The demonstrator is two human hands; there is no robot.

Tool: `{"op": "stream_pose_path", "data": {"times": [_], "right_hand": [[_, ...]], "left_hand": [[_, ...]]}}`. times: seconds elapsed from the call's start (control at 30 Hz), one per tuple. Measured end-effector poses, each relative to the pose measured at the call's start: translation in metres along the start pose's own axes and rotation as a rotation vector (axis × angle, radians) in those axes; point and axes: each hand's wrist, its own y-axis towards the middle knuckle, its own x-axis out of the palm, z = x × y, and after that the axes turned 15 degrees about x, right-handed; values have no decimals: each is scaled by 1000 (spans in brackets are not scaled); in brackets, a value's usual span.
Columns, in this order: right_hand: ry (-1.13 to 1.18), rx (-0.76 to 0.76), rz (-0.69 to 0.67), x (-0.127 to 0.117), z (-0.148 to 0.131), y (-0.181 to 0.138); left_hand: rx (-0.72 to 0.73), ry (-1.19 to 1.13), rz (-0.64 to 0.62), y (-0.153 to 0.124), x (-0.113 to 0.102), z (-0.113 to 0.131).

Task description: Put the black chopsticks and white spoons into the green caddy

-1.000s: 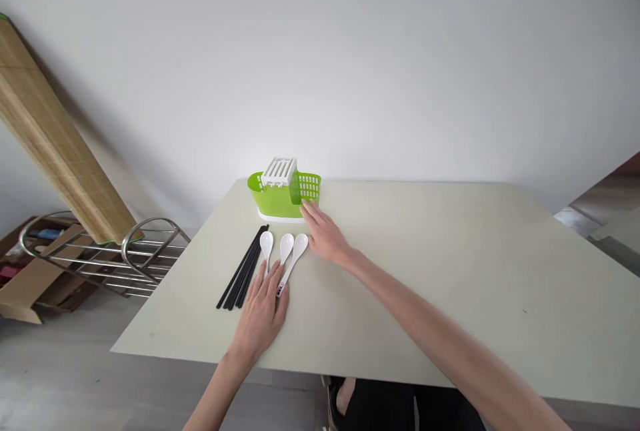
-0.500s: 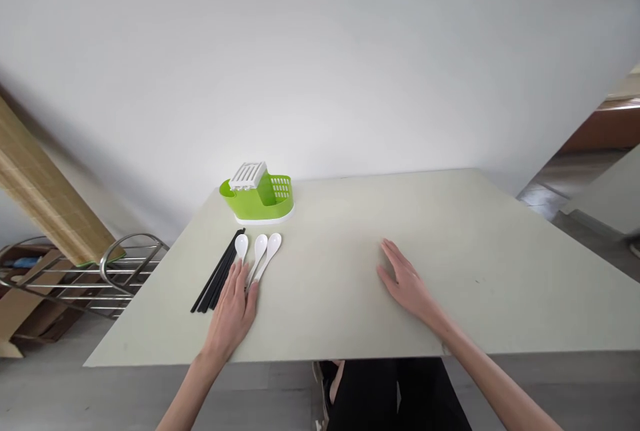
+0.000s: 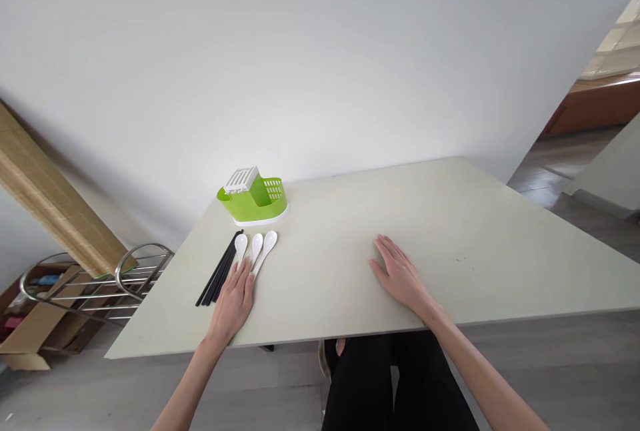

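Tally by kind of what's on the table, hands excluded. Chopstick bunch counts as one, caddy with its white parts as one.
White spoons: 3
Black chopstick bunch: 1 (single sticks overlap too much to count)
Green-and-white caddy: 1
Total: 5

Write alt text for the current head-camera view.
A person's left hand lies flat, partly covering three white spoons beside black chopsticks, while the right hand lies open on the pale table. Beyond the spoons, a green basket with a white slotted top stands near the wall.
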Motion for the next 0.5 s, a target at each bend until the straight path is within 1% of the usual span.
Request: {"op": "stream_pose_path", "data": {"times": [0.17, 0.33, 0.5], "right_hand": [[0, 8, -38, -1, 2, 2], [-21, 21, -23, 0, 3, 2], [-63, 38, -21, -4, 3, -6]], "left_hand": [[-10, 3, 60, 2, -2, -6], [-124, -8, 102, 2, -8, -7], [-127, -13, 116, 3, -10, -8]]}}
